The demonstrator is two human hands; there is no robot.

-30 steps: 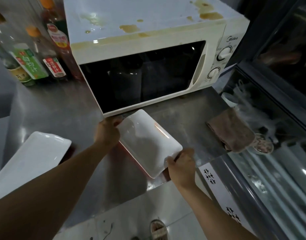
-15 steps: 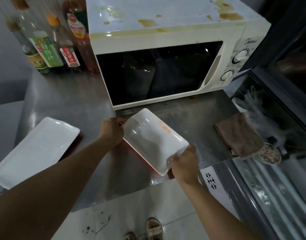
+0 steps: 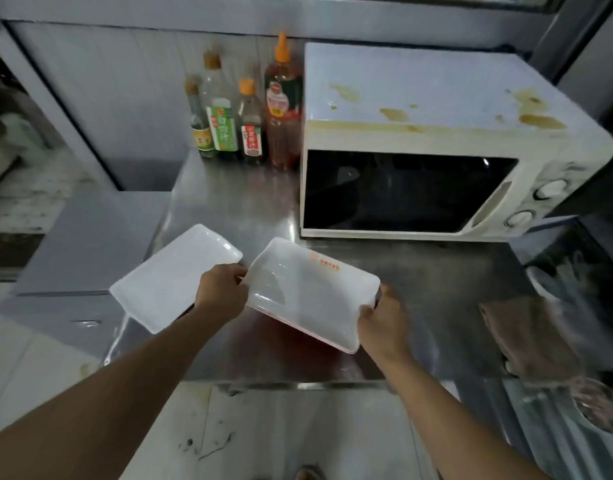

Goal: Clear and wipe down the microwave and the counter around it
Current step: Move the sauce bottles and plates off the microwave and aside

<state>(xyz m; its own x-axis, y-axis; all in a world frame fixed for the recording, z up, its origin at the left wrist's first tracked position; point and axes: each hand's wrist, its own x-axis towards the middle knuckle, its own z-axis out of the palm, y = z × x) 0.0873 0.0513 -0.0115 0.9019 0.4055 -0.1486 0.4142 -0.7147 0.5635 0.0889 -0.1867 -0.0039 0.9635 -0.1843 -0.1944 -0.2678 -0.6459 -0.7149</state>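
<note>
A white rectangular tray [image 3: 308, 289] with an orange mark hangs tilted just above the steel counter [image 3: 419, 289]. My left hand [image 3: 222, 289] grips its left edge and my right hand [image 3: 381, 317] grips its near right corner. A second white tray [image 3: 166, 282] lies on the counter's left edge, right beside my left hand. The white microwave [image 3: 436, 140], door closed, stands behind to the right, with brown stains on its top. A brown cloth [image 3: 530, 337] lies crumpled at the counter's right end.
Several sauce bottles [image 3: 249, 109] stand against the wall to the left of the microwave. A small bowl [image 3: 599, 403] sits at the far right beyond the cloth. A lower grey surface [image 3: 83, 244] adjoins the counter on the left. Floor tiles show below the counter's front edge.
Both hands have carried the tray left, away from the microwave's front and up next to the second tray. My view has swung left, bringing the bottles and the wall into sight.
</note>
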